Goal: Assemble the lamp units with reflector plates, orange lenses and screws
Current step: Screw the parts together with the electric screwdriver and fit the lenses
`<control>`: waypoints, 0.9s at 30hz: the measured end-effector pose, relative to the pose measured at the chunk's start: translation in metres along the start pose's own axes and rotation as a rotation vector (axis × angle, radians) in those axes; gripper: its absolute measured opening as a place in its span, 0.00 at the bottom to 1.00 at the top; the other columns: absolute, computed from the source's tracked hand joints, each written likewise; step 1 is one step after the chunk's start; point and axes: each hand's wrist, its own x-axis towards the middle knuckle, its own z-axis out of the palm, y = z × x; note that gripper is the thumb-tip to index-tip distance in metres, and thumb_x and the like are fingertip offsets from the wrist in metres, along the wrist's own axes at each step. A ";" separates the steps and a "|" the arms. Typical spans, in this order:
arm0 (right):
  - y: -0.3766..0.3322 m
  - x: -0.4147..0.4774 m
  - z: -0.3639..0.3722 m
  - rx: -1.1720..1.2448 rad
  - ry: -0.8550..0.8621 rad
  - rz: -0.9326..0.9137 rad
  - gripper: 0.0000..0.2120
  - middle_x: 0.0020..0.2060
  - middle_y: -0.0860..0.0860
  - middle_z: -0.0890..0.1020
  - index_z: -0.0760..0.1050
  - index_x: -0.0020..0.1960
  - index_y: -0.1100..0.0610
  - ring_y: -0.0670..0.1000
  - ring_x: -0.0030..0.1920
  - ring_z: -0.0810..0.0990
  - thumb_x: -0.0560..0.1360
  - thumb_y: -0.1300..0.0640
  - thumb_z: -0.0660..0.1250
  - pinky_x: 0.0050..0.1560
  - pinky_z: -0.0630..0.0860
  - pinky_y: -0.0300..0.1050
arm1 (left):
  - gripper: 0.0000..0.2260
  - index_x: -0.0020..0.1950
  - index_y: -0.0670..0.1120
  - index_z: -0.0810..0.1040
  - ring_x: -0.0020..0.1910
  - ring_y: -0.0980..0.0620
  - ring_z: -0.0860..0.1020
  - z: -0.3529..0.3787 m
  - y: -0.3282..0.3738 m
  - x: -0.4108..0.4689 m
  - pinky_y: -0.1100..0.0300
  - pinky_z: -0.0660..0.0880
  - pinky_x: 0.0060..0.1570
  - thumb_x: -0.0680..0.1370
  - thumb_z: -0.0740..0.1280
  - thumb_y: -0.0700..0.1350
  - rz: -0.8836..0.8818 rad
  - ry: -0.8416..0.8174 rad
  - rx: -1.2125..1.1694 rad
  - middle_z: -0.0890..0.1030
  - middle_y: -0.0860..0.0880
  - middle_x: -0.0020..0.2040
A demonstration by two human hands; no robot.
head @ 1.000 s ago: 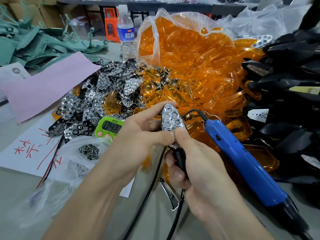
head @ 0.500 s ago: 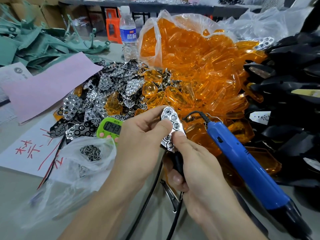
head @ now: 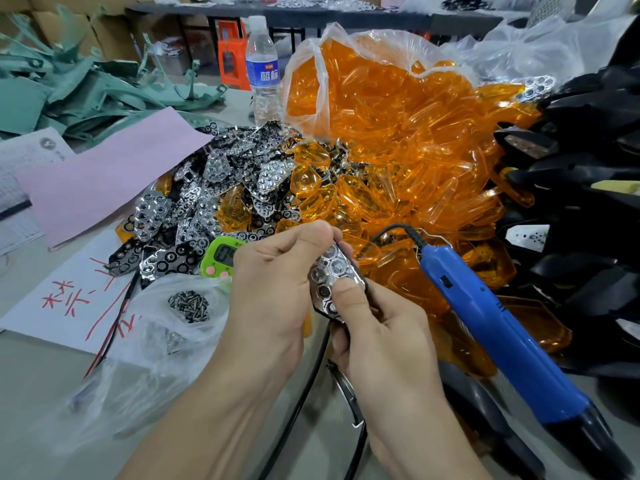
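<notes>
Both hands hold one shiny reflector plate (head: 331, 271) over a black lamp housing, mostly hidden beneath it. My left hand (head: 273, 285) curls its fingers over the plate's top end. My right hand (head: 374, 327) grips the housing from below, thumb pressing the plate's lower half. A heap of loose reflector plates (head: 214, 188) lies behind, mixed with orange lenses (head: 311, 188). A big clear bag of orange lenses (head: 398, 126) stands further back. Screws (head: 189, 304) sit in a small plastic bag at the left.
A blue electric screwdriver (head: 498, 334) lies to the right, cable running under my hands. Black lamp housings (head: 588, 188) pile up at far right. A green timer (head: 221, 254), a water bottle (head: 262, 71), pink paper (head: 104, 178) and green parts (head: 69, 91) lie left and behind.
The reflector plate has tilted down from upright and now lies on the housing, with my right thumb on it. My left fingers have moved over its top end.
</notes>
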 end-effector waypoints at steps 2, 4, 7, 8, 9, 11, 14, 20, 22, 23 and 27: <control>-0.001 0.000 -0.002 -0.050 0.017 -0.033 0.16 0.30 0.40 0.79 0.82 0.50 0.39 0.46 0.35 0.76 0.72 0.34 0.62 0.40 0.71 0.47 | 0.11 0.41 0.38 0.83 0.37 0.43 0.82 -0.002 0.000 0.003 0.54 0.81 0.36 0.76 0.70 0.46 -0.048 -0.055 -0.019 0.83 0.37 0.39; -0.002 0.001 -0.005 -0.113 0.038 -0.080 0.17 0.29 0.40 0.78 0.81 0.48 0.40 0.45 0.33 0.74 0.72 0.32 0.60 0.38 0.70 0.46 | 0.12 0.40 0.43 0.85 0.40 0.44 0.83 -0.003 0.002 0.005 0.57 0.80 0.36 0.73 0.69 0.50 -0.108 -0.128 -0.037 0.85 0.39 0.42; -0.005 0.001 -0.006 -0.178 0.042 -0.103 0.21 0.29 0.41 0.77 0.79 0.49 0.40 0.44 0.31 0.73 0.70 0.28 0.56 0.36 0.69 0.45 | 0.09 0.44 0.49 0.89 0.48 0.48 0.86 -0.007 0.003 0.005 0.57 0.83 0.44 0.75 0.70 0.50 -0.004 -0.079 0.069 0.88 0.47 0.47; -0.005 0.001 -0.007 -0.182 0.048 -0.097 0.21 0.28 0.41 0.77 0.79 0.47 0.40 0.43 0.30 0.72 0.70 0.28 0.55 0.35 0.69 0.45 | 0.05 0.47 0.51 0.89 0.50 0.52 0.87 -0.008 0.003 0.004 0.58 0.83 0.47 0.76 0.73 0.47 0.103 -0.027 0.180 0.89 0.50 0.48; -0.005 0.002 -0.008 -0.182 0.056 -0.088 0.21 0.28 0.42 0.76 0.78 0.46 0.40 0.43 0.30 0.72 0.70 0.28 0.55 0.35 0.70 0.46 | 0.06 0.50 0.54 0.89 0.49 0.56 0.87 -0.010 0.004 0.003 0.62 0.83 0.48 0.77 0.75 0.44 0.209 0.005 0.298 0.88 0.55 0.48; -0.008 0.003 -0.010 -0.174 0.068 -0.050 0.22 0.28 0.44 0.77 0.79 0.45 0.40 0.45 0.31 0.73 0.69 0.27 0.55 0.36 0.70 0.49 | 0.12 0.53 0.56 0.87 0.46 0.61 0.86 -0.013 0.005 0.002 0.68 0.81 0.44 0.76 0.76 0.39 0.330 0.017 0.444 0.87 0.61 0.46; -0.014 0.004 -0.010 0.025 0.084 0.122 0.21 0.26 0.46 0.78 0.81 0.41 0.42 0.46 0.29 0.74 0.75 0.28 0.58 0.33 0.72 0.46 | 0.15 0.51 0.60 0.87 0.43 0.63 0.86 -0.015 0.006 0.002 0.70 0.80 0.42 0.75 0.77 0.39 0.351 0.051 0.526 0.86 0.65 0.43; -0.016 0.005 -0.015 0.291 0.075 0.306 0.23 0.26 0.52 0.77 0.80 0.35 0.56 0.44 0.21 0.71 0.83 0.46 0.61 0.21 0.68 0.35 | 0.12 0.47 0.74 0.83 0.42 0.65 0.85 -0.010 0.010 -0.004 0.59 0.83 0.49 0.71 0.76 0.54 0.382 0.125 0.658 0.84 0.70 0.41; -0.014 0.006 -0.014 0.243 0.083 0.275 0.23 0.25 0.50 0.76 0.81 0.34 0.53 0.44 0.21 0.71 0.83 0.45 0.60 0.22 0.68 0.36 | 0.12 0.48 0.70 0.84 0.44 0.66 0.84 -0.008 0.009 -0.004 0.60 0.83 0.50 0.70 0.78 0.54 0.387 0.144 0.655 0.84 0.70 0.43; -0.013 0.007 -0.014 0.213 0.086 0.254 0.22 0.25 0.50 0.76 0.82 0.35 0.49 0.45 0.22 0.70 0.83 0.44 0.60 0.23 0.68 0.37 | 0.13 0.50 0.67 0.85 0.45 0.67 0.84 -0.009 0.007 -0.004 0.63 0.82 0.49 0.70 0.80 0.51 0.390 0.149 0.639 0.85 0.70 0.44; -0.008 0.006 -0.012 0.089 0.106 0.139 0.21 0.28 0.51 0.75 0.76 0.42 0.53 0.49 0.29 0.72 0.81 0.38 0.61 0.33 0.70 0.47 | 0.12 0.50 0.59 0.87 0.45 0.64 0.85 -0.011 0.005 -0.001 0.68 0.81 0.46 0.71 0.82 0.45 0.350 0.165 0.572 0.86 0.64 0.44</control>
